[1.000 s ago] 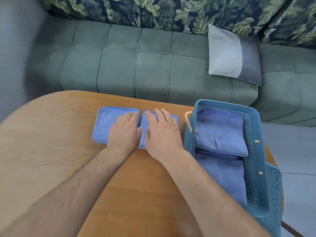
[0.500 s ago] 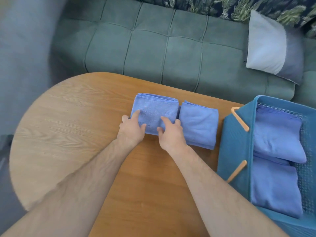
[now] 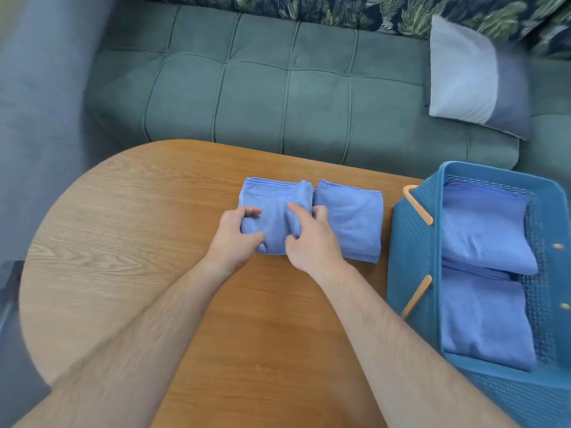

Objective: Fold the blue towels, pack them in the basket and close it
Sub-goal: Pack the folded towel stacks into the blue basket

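Note:
Two folded blue towels lie side by side on the wooden table (image 3: 129,242). My left hand (image 3: 234,239) grips the near left side of the left towel (image 3: 275,205), fingers curled round its edge. My right hand (image 3: 312,242) grips the same towel at its near right side, thumb on top, and the cloth bunches between the two hands. The right towel (image 3: 352,220) lies flat, untouched. At the right stands the open teal basket (image 3: 411,242) with tan handles; folded blue towels (image 3: 482,242) lie inside it.
A green tufted sofa (image 3: 278,88) runs behind the table, with a grey and white cushion (image 3: 463,78) at its right. The table's rounded edge curves away on the left. The basket's hinged side flap hangs at its right edge.
Both hands went from lying flat on the two towels to gripping the near edge of the left towel, which now bunches up. The view shifted, so the basket sits further right.

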{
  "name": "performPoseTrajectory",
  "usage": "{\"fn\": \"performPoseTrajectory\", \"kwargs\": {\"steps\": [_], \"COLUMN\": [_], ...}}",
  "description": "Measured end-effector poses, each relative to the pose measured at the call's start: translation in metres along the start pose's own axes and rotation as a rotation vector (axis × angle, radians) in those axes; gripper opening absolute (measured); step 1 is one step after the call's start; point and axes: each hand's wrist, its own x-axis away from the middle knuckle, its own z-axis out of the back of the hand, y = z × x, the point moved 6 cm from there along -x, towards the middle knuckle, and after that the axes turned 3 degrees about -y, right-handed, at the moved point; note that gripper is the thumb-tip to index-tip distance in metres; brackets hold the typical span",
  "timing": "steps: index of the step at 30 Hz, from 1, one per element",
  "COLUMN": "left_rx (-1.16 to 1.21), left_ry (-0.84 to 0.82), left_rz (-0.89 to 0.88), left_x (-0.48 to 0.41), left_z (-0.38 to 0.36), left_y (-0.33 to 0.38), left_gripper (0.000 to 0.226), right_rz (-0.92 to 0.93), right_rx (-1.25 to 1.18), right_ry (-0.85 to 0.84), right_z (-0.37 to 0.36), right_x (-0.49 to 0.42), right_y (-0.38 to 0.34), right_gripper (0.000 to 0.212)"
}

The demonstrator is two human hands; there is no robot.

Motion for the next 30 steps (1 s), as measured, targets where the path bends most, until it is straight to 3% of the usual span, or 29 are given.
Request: {"fn": "performPoseTrajectory", "kwargs": {"steps": [3, 7, 14, 22, 25, 30], "left_rx": [-0.002, 0.005, -0.058, -0.444, -0.722, -1.123], "left_ry": [0.060, 0.128, 0.007, -0.206, -0.130, -0.044], "left_rz": [-0.157, -0.316, -0.515, -0.615, -0.715, -0.691], "left_x": [0.031, 0.069, 0.124, 0.171, 0.182, 0.183], "left_z": [-0.008, -0.029, -0.119, -0.234, -0.262, -0.284], "left_y": [0.027, 0.068, 0.140, 0.154, 0.154, 0.140], "left_gripper": [0.052, 0.042, 0.036, 0.040, 0.037, 0.029], "right_rz": [0.095, 0.143, 0.082, -0.140, -0.187, -0.190], "right_rx": [-0.009, -0.022, -0.060, -0.001, 0.026, 0.145], "right_ry": [0.070, 0.228, 0.433, 0.323, 0.261, 0.135], "right_z": [0.022, 0.071, 0.170, 0.200, 0.196, 0.180], "right_x": [0.026, 0.065, 0.139, 0.204, 0.211, 0.201], "right_y": [0.006, 0.024, 0.105, 0.215, 0.240, 0.256], "right_gripper": [0.069, 0.069, 0.067, 0.069, 0.071, 0.078]}}
